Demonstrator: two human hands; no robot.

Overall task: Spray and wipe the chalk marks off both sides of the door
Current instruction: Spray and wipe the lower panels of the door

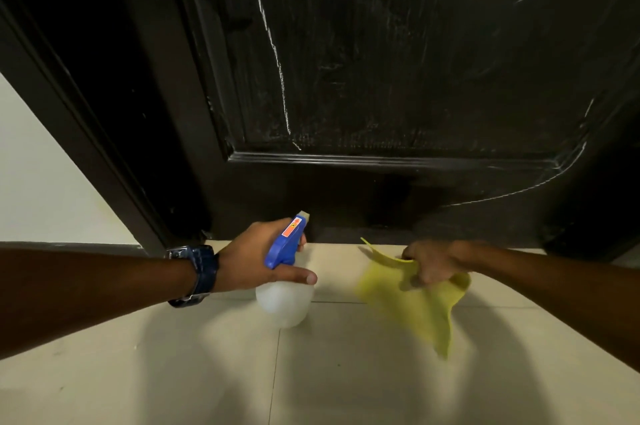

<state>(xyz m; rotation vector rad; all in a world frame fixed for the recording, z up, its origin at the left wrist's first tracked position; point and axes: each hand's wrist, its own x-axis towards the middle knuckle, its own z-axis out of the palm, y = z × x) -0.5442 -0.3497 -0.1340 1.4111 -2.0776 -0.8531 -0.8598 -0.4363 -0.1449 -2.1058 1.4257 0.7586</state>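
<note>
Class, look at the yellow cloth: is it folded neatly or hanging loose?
Hanging loose. The right hand bunches one part of the yellow cloth, and the rest droops unfolded above the floor tiles.

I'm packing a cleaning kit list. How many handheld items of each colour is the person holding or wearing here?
Blue and white: 1, the spray bottle in the left hand
Yellow: 1, the cloth in the right hand
Dark blue: 1, the wristwatch
Total: 3
</note>
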